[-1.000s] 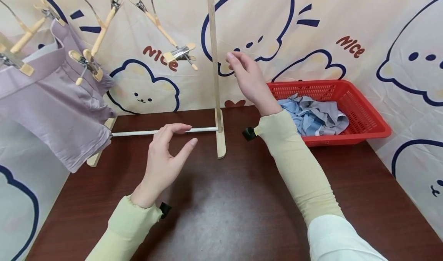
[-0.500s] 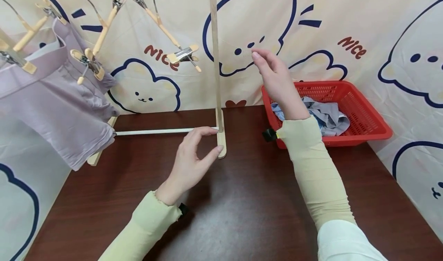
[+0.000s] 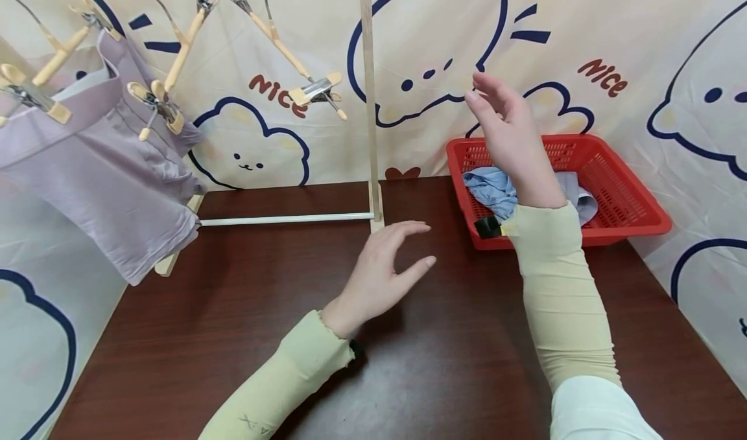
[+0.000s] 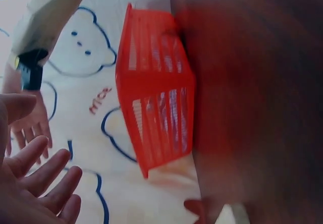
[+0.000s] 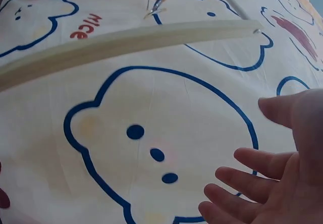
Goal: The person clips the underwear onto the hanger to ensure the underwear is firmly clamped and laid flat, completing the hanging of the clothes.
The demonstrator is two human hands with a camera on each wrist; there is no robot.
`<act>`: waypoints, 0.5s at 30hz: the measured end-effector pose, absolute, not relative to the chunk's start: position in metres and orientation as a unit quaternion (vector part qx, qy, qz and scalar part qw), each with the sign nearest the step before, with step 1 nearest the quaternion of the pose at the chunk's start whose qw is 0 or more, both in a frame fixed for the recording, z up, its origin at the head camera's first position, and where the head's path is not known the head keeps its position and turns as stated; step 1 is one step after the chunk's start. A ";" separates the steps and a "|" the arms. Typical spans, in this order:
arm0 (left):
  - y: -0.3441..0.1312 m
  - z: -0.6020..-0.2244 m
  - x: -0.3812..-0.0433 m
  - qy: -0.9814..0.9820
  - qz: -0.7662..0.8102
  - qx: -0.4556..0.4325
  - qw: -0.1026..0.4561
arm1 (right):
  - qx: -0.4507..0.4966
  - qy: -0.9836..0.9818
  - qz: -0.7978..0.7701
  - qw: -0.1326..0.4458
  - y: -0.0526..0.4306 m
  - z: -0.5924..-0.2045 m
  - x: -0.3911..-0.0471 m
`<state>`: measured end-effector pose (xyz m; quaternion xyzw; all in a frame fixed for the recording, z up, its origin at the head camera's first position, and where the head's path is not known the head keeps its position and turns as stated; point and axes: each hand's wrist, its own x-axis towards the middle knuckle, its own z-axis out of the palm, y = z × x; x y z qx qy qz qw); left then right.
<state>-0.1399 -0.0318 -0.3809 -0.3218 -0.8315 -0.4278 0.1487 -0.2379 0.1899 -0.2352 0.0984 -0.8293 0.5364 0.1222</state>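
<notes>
Left hand point(image 3: 379, 277), right hand point(image 3: 516, 135): both raised, fingers relaxed.
Left thumb and gently bent fingers form a C-shaped gap; right thumb also stands clear (right wrist view: four fingers slightly fanned). Left forearm point(image 3: 280, 378) slants inward; right forearm point(image 3: 563, 288) extends forward, its hand higher in the head view.

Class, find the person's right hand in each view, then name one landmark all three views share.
Head: right hand right of centre, upper half, partly overlapping the basket.
Left wrist: far left, beyond the left hand.
Right wrist: lower right.
Shared landmark: the patterned curtain.
</notes>
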 end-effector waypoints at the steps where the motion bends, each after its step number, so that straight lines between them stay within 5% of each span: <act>1: -0.027 -0.382 -0.139 -0.833 -0.424 -0.326 0.143 | 0.094 -0.832 0.532 0.124 0.193 -0.236 -0.237; 15: 0.014 -0.387 -0.151 -0.862 -0.275 -0.381 0.190 | 0.008 -0.834 0.535 0.134 0.233 -0.248 -0.241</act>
